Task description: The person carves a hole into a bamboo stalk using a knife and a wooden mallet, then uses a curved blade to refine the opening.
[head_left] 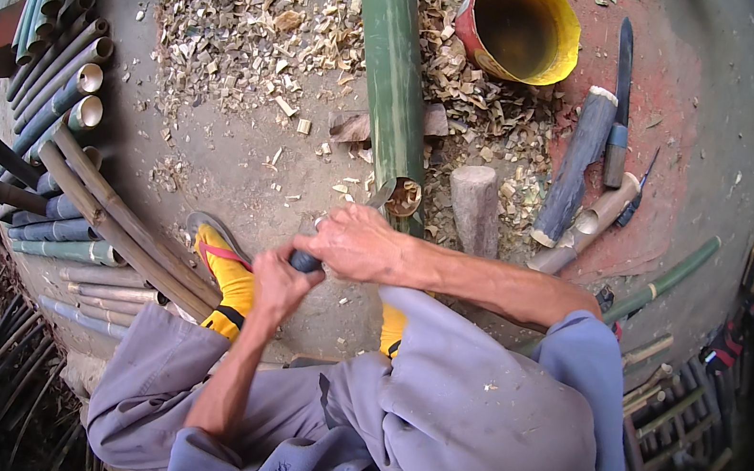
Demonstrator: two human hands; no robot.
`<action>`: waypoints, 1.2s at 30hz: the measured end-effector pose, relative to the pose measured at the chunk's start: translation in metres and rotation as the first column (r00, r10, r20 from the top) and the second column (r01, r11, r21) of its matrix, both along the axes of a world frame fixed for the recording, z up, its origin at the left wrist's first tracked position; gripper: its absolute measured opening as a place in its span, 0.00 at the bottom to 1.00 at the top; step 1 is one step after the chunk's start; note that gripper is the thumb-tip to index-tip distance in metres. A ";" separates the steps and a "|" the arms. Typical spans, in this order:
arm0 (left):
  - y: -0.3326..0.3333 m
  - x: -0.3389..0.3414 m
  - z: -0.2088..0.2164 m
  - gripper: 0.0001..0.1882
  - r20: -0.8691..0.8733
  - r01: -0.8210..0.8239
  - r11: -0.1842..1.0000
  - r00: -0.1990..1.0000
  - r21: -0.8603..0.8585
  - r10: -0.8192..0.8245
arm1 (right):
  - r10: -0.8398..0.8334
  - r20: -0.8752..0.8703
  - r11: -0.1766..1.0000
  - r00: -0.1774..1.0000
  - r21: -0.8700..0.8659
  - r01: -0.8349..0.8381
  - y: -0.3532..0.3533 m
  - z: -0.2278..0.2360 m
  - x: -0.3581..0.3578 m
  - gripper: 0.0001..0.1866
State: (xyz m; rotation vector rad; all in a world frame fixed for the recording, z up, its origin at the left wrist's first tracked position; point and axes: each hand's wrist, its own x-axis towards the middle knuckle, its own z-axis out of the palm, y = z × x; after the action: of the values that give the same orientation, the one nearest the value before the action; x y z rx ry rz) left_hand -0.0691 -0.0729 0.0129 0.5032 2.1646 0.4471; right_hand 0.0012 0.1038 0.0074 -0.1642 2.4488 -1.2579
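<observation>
My left hand (282, 278) is closed around a dark, rounded handle-like piece (304, 262), and most of it is hidden by my fingers. My right hand (361, 243) is curled closed against the upper side of the same piece, just in front of a thick green bamboo pole (387, 63). The pole runs away from me, and its near cut end shows a pale, rough opening. A thin greyish curved strip (384, 190) sticks out beside that opening; I cannot tell whether it is a blade or bamboo.
Wood chips (241, 33) cover the ground around the pole. A yellow-red bucket (526, 30) of murky liquid stands far right, near a long knife (621, 106), a dark bamboo length (577, 167) and a wooden stump (474, 211). Cut bamboo tubes (78, 97) are stacked left.
</observation>
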 end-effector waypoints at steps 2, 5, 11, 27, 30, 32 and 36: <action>0.021 -0.039 0.015 0.20 -0.056 0.205 0.978 0.977 -0.042 -0.207 | -0.103 -0.025 0.995 0.994 -0.007 0.103 0.006 0.002 -0.004 0.21; 0.072 -0.080 0.039 0.14 -0.186 0.541 0.831 0.810 -0.127 -0.556 | -0.373 -0.108 0.926 0.922 -0.099 0.363 0.011 0.003 -0.006 0.24; 0.181 -0.091 0.052 0.02 -0.448 0.923 0.332 0.217 -0.195 -0.867 | -0.842 -0.223 0.539 0.491 -0.330 0.775 0.021 -0.004 0.012 0.28; 0.160 0.082 0.070 0.43 -0.128 0.664 0.479 0.650 0.574 -0.749 | -0.910 0.368 -0.391 -0.191 -0.610 0.689 0.033 0.045 0.171 0.33; 0.147 0.091 0.054 0.35 -0.017 0.644 0.523 0.639 0.558 -0.769 | -0.814 0.200 -0.581 -0.545 -0.303 0.756 0.039 0.015 0.238 0.26; 0.133 0.074 0.038 0.30 0.156 0.580 0.675 0.695 0.457 -0.702 | -0.763 -0.043 -0.644 -0.644 0.118 0.756 0.047 -0.001 0.276 0.26; 0.119 0.060 0.023 0.22 0.206 0.459 0.816 0.812 0.352 -0.546 | -0.801 -0.233 -0.592 -0.551 0.444 0.673 0.030 -0.071 0.377 0.27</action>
State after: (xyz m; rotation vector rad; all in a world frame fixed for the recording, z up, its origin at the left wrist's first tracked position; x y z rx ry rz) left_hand -0.0093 0.0459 0.0362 1.0764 1.5890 0.4978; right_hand 0.3779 0.1341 -0.0633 2.9482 1.7061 -0.6384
